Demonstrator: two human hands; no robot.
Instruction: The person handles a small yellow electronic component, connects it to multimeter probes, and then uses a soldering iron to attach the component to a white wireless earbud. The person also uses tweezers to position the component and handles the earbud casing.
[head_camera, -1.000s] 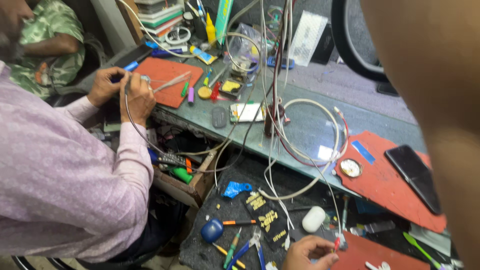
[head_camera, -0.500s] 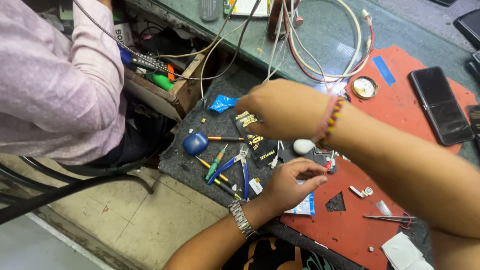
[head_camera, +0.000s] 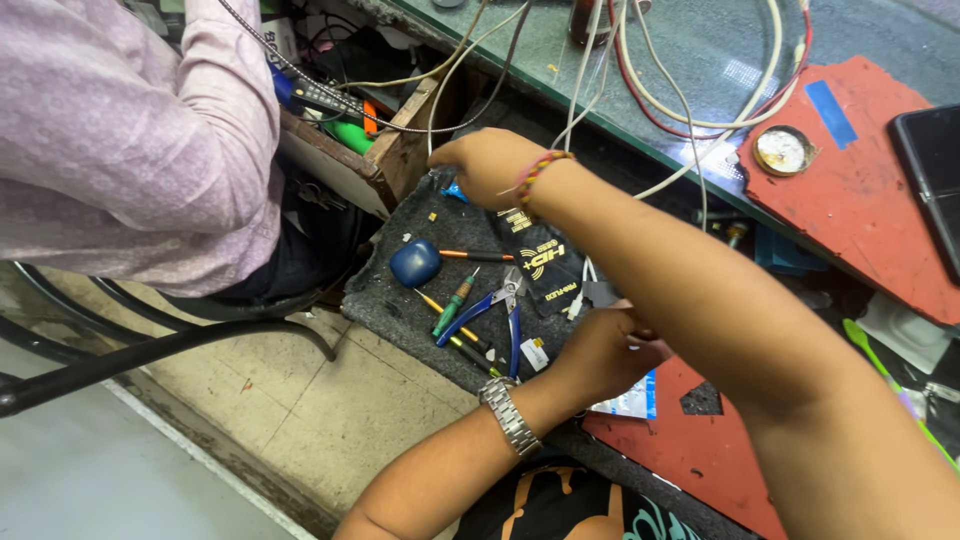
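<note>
Lighting: bright, even, from overhead; soft shadows. Glare on glass counter (head_camera: 700, 70) top. Focus: sharp centre; near forearm slightly soft. Blur: negligible.

- Pliers (head_camera: 497, 312): blue handles.
- Screwdriver (head_camera: 452, 308): green handle.
- Work mat (head_camera: 880, 210): red, with a blue tape strip.
- Counter (head_camera: 690, 60): green.
- Co-worker's shirt (head_camera: 110, 150): pale pink, finely patterned.
- Wristwatch (head_camera: 508, 414): silver.

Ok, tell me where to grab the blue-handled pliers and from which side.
Grip the pliers by the two blue handles, coming from above on the floor side. They lie flat on the dark mat, jaws pointing up toward the bench and handles spread toward the mat's near edge. A green screwdriver lies close on their left, so close the handles together as you lift.
</note>
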